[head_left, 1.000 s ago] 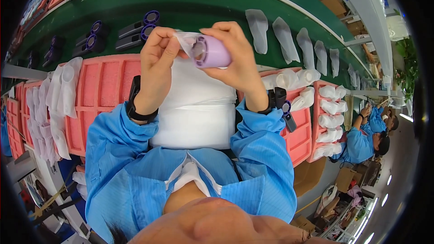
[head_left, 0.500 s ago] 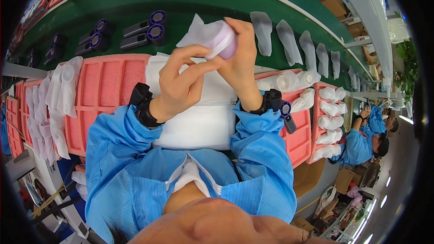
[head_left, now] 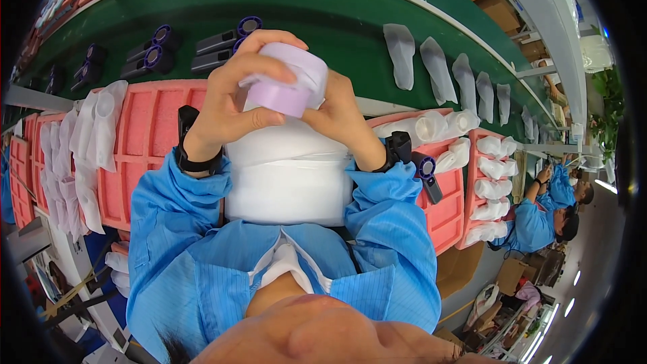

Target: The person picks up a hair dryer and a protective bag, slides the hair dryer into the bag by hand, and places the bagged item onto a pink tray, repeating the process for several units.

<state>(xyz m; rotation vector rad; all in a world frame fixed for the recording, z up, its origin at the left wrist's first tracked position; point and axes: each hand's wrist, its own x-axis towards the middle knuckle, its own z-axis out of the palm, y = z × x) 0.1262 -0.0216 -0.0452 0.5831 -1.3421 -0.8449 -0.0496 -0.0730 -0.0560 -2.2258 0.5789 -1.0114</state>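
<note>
Both my hands hold a lilac rounded object (head_left: 278, 98) above the green belt's near edge. Whitish, translucent wrapping covers part of it, and its exact kind is hidden by the wrapping and fingers. My left hand (head_left: 236, 84) curls round its left side, fingers over the top and thumb below. My right hand (head_left: 340, 111) closes on its lower right side. Below the hands lies a thick stack of white translucent sleeves or sheets (head_left: 290, 189).
Dark handheld fans (head_left: 158, 59) and wrapped items in translucent sleeves (head_left: 438, 71) stand along the green belt (head_left: 317, 3). Pink foam trays (head_left: 145, 155) flank the stack; white-wrapped items (head_left: 492, 189) fill the right one. One unwrapped fan (head_left: 427, 170) lies there. Co-workers (head_left: 539, 212) sit at far right.
The lilac object has moved left and nearer and has been turned. My left hand has gone from pinching at its wrapping to wrapping round it; my right hand has come lower. The belt items have shifted right.
</note>
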